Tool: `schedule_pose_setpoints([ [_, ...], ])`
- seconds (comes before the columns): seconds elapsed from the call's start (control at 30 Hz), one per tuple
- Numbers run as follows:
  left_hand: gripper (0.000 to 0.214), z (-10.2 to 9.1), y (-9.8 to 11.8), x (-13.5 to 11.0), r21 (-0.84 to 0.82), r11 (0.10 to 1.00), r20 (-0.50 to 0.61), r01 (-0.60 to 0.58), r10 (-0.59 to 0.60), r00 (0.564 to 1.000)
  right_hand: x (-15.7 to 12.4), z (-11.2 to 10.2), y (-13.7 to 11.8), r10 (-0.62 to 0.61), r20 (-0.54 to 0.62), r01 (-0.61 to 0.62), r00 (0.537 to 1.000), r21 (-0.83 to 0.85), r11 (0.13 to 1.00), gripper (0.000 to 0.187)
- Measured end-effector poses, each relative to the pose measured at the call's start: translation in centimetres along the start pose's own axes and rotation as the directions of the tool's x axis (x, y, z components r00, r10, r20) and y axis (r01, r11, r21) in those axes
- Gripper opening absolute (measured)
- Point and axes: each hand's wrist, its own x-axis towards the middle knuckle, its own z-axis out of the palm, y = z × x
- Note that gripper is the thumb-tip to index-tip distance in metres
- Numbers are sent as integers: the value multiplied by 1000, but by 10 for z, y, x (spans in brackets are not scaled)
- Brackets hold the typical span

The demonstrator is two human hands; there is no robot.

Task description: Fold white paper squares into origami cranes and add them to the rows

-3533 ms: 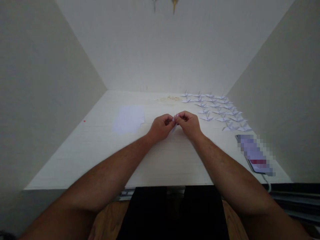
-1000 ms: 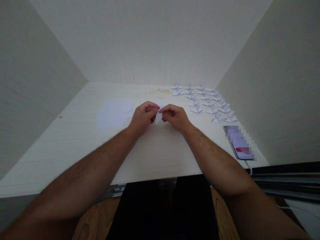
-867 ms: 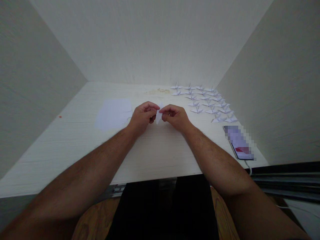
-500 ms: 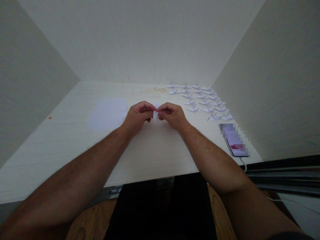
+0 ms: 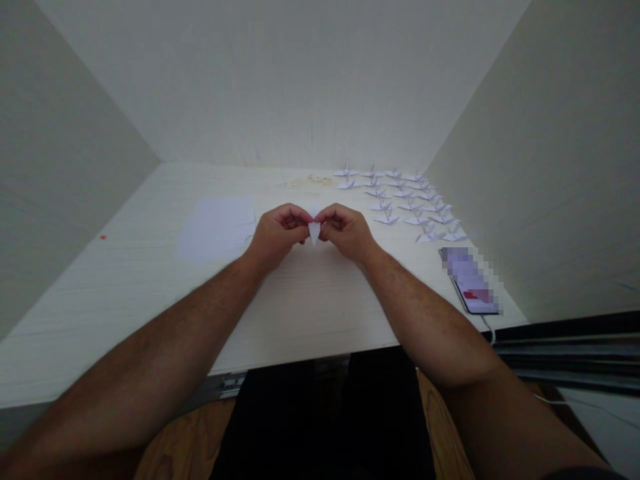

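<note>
A small folded piece of white paper (image 5: 314, 233) is held between my two hands above the middle of the table, its pointed end facing down toward me. My left hand (image 5: 281, 230) pinches its left side between thumb and fingers. On the right side, my right hand (image 5: 346, 230) grips it the same way, the fingertips of both hands nearly meeting at the top. Part of the paper is hidden behind the fingers.
Several folded paper cranes (image 5: 403, 207) stand in rows at the back right. A phone (image 5: 473, 283) with a white cable (image 5: 490, 331) lies near the right edge. White paper sheets (image 5: 217, 227) lie left of my hands. Walls enclose the table (image 5: 310, 313) on three sides.
The folded paper has turned slightly, so more of its pointed face shows between the hands. Both hands keep their pinch and have barely moved.
</note>
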Motion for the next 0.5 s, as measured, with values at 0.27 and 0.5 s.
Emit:
schedule_pose_setpoints([
  [0.27, 17, 0, 3, -1, 72, 997, 14, -35, 34, 999, -1, 0, 1, 2, -23, -2, 1000, 11, 1000, 13],
  [0.5, 17, 2, 6, -2, 152, 986, 8, -71, 71, 997, 0, 0, 3, 17, -42, -14, 999, 68, 998, 13],
])
